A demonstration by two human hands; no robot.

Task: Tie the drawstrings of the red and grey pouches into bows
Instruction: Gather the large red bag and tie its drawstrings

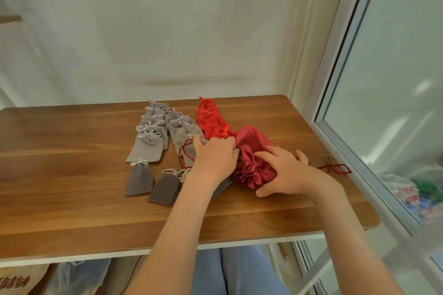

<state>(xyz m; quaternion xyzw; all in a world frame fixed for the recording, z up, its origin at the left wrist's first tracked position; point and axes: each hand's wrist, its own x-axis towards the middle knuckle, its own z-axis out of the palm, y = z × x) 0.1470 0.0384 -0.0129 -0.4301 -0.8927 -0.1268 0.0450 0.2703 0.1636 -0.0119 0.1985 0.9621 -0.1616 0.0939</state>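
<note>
A large dark-red pouch (pixel 254 148) lies on the wooden table (pixel 72 151), its gathered mouth facing me. My left hand (pixel 215 155) grips the pouch's left side near the mouth with curled fingers. My right hand (pixel 285 172) holds the pouch from the right, thumb under its lower edge. One dark-red drawstring (pixel 184 151) loops out to the left, another drawstring end (pixel 335 167) trails right. Behind lie small bright-red pouches (pixel 211 117) with tied bows and light-grey pouches (pixel 153 127) with white bows.
Two darker grey pouches (pixel 139 179) (pixel 165 188) lie nearer the table's front. A window frame (pixel 335 103) runs close along the table's right edge. A wall stands behind the table. Bags sit on the floor below.
</note>
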